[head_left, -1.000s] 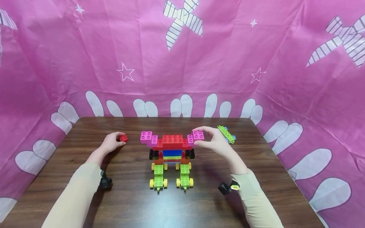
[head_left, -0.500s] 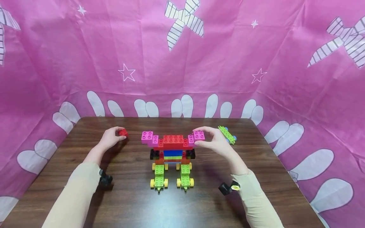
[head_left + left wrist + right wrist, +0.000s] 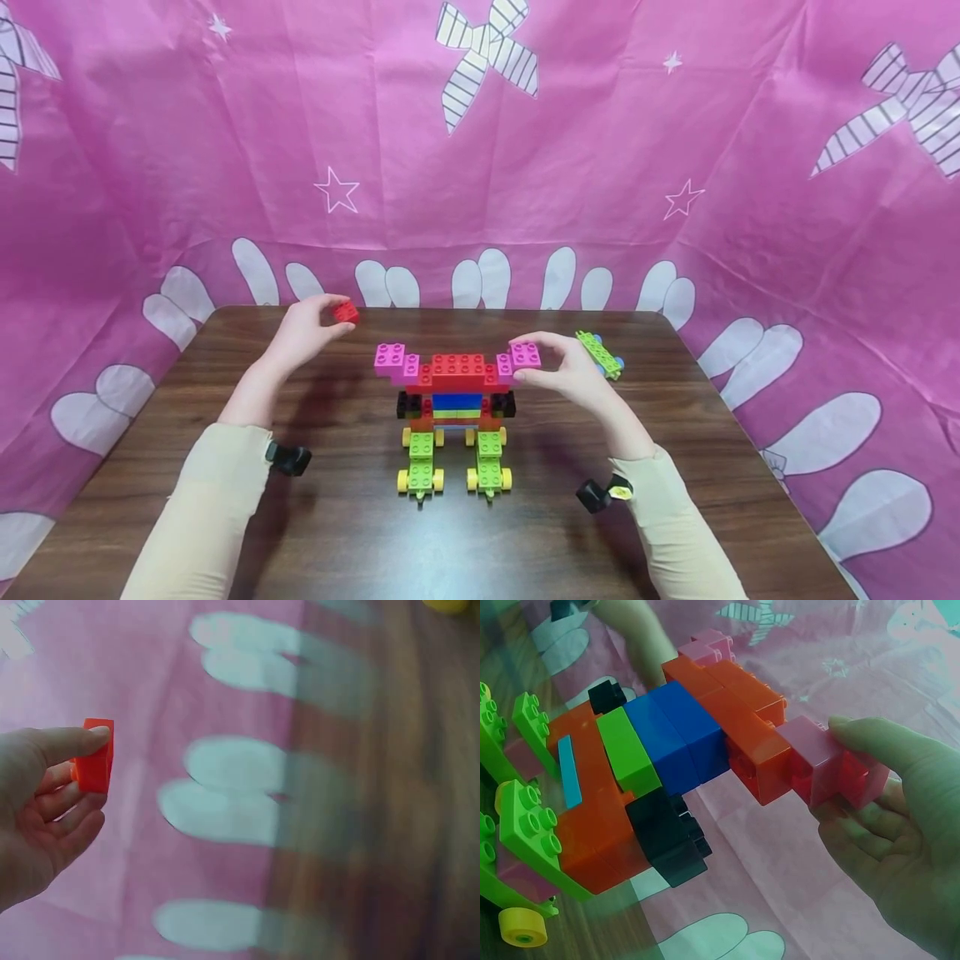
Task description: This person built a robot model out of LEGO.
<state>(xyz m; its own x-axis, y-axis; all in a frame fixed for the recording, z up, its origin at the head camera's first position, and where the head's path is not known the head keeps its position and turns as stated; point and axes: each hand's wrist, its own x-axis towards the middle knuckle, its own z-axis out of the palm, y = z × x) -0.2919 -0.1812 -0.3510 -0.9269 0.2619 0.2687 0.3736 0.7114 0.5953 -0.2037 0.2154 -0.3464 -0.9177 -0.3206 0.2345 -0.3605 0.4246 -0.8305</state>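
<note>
Between thumb and fingers, my left hand pinches a small red brick, raised over the back left of the table; the brick also shows in the left wrist view. My right hand grips the pink brick at the right end of a built figure. That figure stands mid-table: red bricks on top, blue bricks below, a black brick at each side, and green wheeled bases with yellow wheels as feet. Another pink brick sits at its left end.
A loose green wheeled base with blue wheels lies at the back right of the brown table. A pink patterned cloth hangs around the back and sides.
My left hand has lifted the red brick off the table and carried it up and to the right. The right hand stays on the pink brick.
</note>
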